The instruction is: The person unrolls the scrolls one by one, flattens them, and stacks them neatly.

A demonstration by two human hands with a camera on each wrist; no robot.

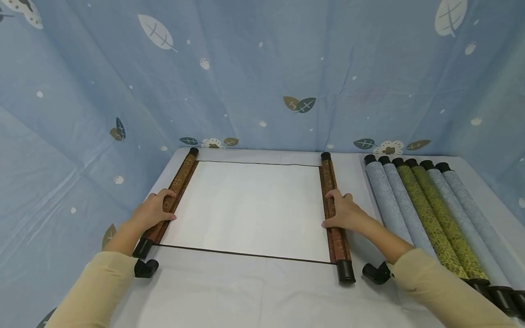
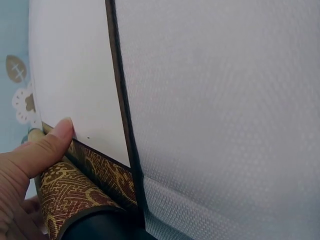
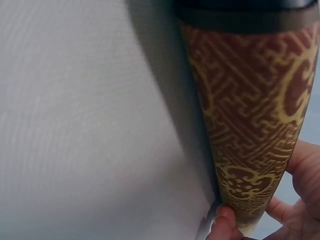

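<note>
A hanging scroll lies partly unrolled on the white table, its blank white paper (image 1: 250, 209) framed by thin dark lines. At each side is a roll of brown-red brocade with gold patterns and black end knobs. My left hand (image 1: 152, 212) grips the left roll (image 1: 182, 177), thumb on the inner side by the paper and fingers over the outer side. Around the right roll (image 1: 329, 175) my right hand (image 1: 344, 212) holds in the same way, the thumb at its inner edge. The right wrist view shows the patterned roll (image 3: 245, 110) close up, with fingertips at its narrow far part.
Several rolled scrolls lie side by side at the right, some light blue (image 1: 387, 196) and some yellow-green (image 1: 426, 209), with black knobs. A blue curtain (image 1: 254, 77) with leaf prints hangs behind and to the left. White table surface (image 1: 229, 291) extends in front of the scroll.
</note>
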